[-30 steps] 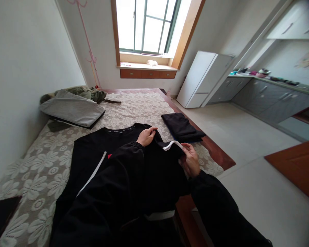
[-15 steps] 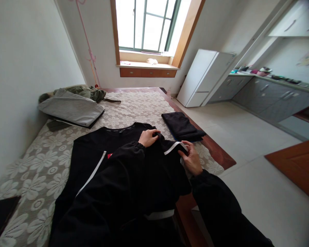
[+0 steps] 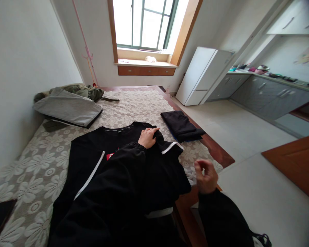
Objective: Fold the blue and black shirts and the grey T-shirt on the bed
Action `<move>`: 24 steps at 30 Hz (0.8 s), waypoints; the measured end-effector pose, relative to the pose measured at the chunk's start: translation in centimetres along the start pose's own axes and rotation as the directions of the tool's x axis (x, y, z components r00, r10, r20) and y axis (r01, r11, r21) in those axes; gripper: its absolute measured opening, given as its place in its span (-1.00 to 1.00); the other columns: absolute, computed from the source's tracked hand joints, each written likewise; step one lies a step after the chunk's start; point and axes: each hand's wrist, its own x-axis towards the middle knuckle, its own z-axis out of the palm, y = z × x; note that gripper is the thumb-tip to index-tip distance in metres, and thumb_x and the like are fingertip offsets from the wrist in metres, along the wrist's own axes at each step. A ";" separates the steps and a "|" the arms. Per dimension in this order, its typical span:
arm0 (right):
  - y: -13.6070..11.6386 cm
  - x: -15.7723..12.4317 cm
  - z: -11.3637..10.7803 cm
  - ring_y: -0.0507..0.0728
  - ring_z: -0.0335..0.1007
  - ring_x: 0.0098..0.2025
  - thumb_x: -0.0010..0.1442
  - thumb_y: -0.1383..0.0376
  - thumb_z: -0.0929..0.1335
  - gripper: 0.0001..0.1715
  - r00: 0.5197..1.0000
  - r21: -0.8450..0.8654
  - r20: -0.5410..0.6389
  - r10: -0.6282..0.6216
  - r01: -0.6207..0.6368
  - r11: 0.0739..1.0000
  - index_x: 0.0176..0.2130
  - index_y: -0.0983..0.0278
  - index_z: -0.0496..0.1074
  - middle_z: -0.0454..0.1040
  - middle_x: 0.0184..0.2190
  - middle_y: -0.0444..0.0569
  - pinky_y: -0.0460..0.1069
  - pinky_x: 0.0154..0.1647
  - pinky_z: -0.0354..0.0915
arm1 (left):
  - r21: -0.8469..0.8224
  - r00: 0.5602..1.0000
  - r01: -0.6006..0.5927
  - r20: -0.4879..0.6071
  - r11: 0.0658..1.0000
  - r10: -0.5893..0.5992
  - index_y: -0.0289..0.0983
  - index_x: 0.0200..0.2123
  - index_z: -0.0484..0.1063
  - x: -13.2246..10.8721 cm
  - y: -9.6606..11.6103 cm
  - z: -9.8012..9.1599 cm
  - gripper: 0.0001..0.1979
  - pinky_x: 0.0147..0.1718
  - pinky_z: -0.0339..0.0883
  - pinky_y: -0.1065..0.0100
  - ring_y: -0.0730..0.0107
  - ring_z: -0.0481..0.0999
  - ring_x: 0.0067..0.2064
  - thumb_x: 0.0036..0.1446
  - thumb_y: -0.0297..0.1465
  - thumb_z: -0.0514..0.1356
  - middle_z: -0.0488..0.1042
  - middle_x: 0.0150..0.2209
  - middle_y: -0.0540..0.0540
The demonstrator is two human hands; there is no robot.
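Observation:
A black T-shirt (image 3: 92, 151) with white stripes and a red mark lies spread on the floral bed cover (image 3: 36, 171). My left hand (image 3: 147, 137) rests on its right shoulder, fingers pressing the fabric near the collar. The white-edged sleeve (image 3: 172, 146) lies folded in beside that hand. My right hand (image 3: 206, 176) hovers off the bed's right edge, fingers loosely curled, holding nothing.
A folded black garment (image 3: 182, 126) lies at the bed's right edge. Grey and green clothes (image 3: 67, 106) are heaped at the far left by the wall. A white fridge (image 3: 201, 75), grey kitchen cabinets (image 3: 270, 97) and tiled floor (image 3: 247, 137) lie to the right.
My right hand let go of the white-edged sleeve and pulled back toward me off the bed's edge. The sleeve now lies on the shirt. My left hand stayed at the shoulder.

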 end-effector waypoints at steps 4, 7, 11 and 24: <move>1.8 -9.2 -2.7 0.17 0.41 -0.38 0.25 -0.04 0.41 -0.61 0.966 0.072 -0.112 0.235 -0.227 0.971 -0.22 0.23 0.43 0.46 -0.36 -0.03 0.08 -0.33 0.35 | 0.006 1.000 -0.026 -0.011 1.000 0.026 -0.06 0.22 0.41 0.0 -0.1 0.1 -0.47 0.26 0.11 0.03 0.13 0.32 0.28 0.18 -0.44 0.15 0.49 0.21 -0.04; 3.0 -13.9 -2.9 0.26 0.48 -0.32 0.24 -0.09 0.40 -0.58 0.918 0.058 0.144 0.370 -0.382 0.923 -0.22 0.19 0.44 0.51 -0.34 0.00 0.14 -0.31 0.40 | 0.004 0.999 -0.026 -0.023 1.000 0.026 -0.06 0.17 0.46 0.0 0.0 0.2 -0.54 0.24 0.11 0.04 0.13 0.33 0.27 0.20 -0.41 0.15 0.51 0.19 -0.04; 3.2 -15.7 -2.0 0.29 0.49 -0.28 0.26 -0.10 0.38 -0.58 0.889 0.017 0.300 0.345 -0.366 0.930 -0.20 0.18 0.48 0.53 -0.33 -0.01 0.19 -0.24 0.41 | -0.003 1.000 -0.017 -0.006 1.000 0.017 -0.07 0.13 0.49 0.0 0.1 0.0 -0.57 0.24 0.11 0.03 0.09 0.33 0.28 0.20 -0.40 0.17 0.52 0.18 -0.06; 1.3 -15.9 -1.0 0.21 0.40 -0.27 0.26 0.03 0.42 -0.69 0.974 0.058 0.065 0.218 -0.222 0.973 -0.23 0.18 0.35 0.41 -0.27 -0.03 0.15 -0.20 0.37 | -0.002 1.000 -0.022 -0.009 1.000 0.022 -0.09 0.10 0.51 0.0 0.1 -0.1 -0.59 0.25 0.12 0.01 0.09 0.33 0.28 0.18 -0.41 0.16 0.52 0.18 -0.06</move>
